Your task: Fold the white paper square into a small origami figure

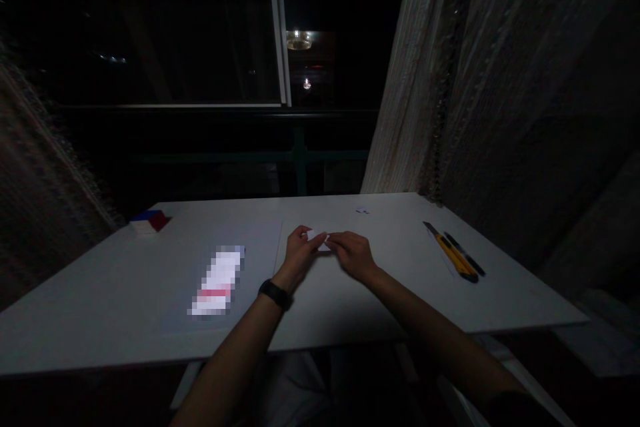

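Between my two hands, over the middle of the white table (320, 320), is a small piece of white paper (321, 245). My left hand (300, 252), with a black band on its wrist, pinches the paper's left side, thumb across the front. The fingertips of my right hand (354, 253) are closed on its right edge. Dim light and the fingers hide part of the paper, so its folds cannot be made out.
A lit phone (217, 282) with a blurred screen lies left of my hands. At the far left sits a colored cube (149, 221). On the right lie a yellow utility knife (454, 257) and a black pen (465, 253). Small dark-marked scraps (363, 211) rest toward the back.
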### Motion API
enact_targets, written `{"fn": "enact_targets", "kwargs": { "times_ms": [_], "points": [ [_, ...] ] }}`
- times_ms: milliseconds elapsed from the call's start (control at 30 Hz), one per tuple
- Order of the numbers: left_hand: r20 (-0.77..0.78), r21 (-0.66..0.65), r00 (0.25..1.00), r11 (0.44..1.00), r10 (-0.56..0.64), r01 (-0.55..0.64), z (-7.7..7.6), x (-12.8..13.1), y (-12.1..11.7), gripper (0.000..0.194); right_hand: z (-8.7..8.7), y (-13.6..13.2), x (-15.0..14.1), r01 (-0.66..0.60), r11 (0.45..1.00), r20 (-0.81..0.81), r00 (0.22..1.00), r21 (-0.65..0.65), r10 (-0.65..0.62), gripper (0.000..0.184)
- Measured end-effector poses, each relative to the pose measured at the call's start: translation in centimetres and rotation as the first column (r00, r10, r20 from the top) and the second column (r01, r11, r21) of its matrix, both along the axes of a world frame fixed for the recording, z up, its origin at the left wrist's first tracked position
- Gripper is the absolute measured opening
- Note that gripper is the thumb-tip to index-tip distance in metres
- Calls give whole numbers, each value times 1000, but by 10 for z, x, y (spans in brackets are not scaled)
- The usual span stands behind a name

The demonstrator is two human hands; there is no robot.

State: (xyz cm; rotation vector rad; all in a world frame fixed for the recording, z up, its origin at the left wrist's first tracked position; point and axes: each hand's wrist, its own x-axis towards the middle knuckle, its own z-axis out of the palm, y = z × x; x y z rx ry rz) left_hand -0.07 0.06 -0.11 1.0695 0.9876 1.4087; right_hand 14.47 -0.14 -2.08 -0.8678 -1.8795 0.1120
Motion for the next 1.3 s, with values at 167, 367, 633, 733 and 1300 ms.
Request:
{"fn": "enact_targets", "kwargs": {
  "times_ms": [167,367,633,733,1300],
  "points": [
    [0,-32,996,995,-94,94,6,-2,-4,32,-1,2,0,-4,991,-137,990,-131,-15,12],
    [-11,-80,989,986,-145,143,9,-5,-6,27,-3,7,2,-106,956,-305,952,-273,18,10],
    [-4,-79,983,980,-181,180,-3,-4,0,28,1,10,8,-192,901,-315,947,-390,66,11],
    [-25,-57,987,986,-160,158,-4,-4,0,29,0,12,10,-202,889,-301,951,-412,77,11],
    [-63,2,993,995,-98,99,-8,4,-1,27,-8,24,5,-250,830,-511,858,-498,-48,13]
  ]
}}
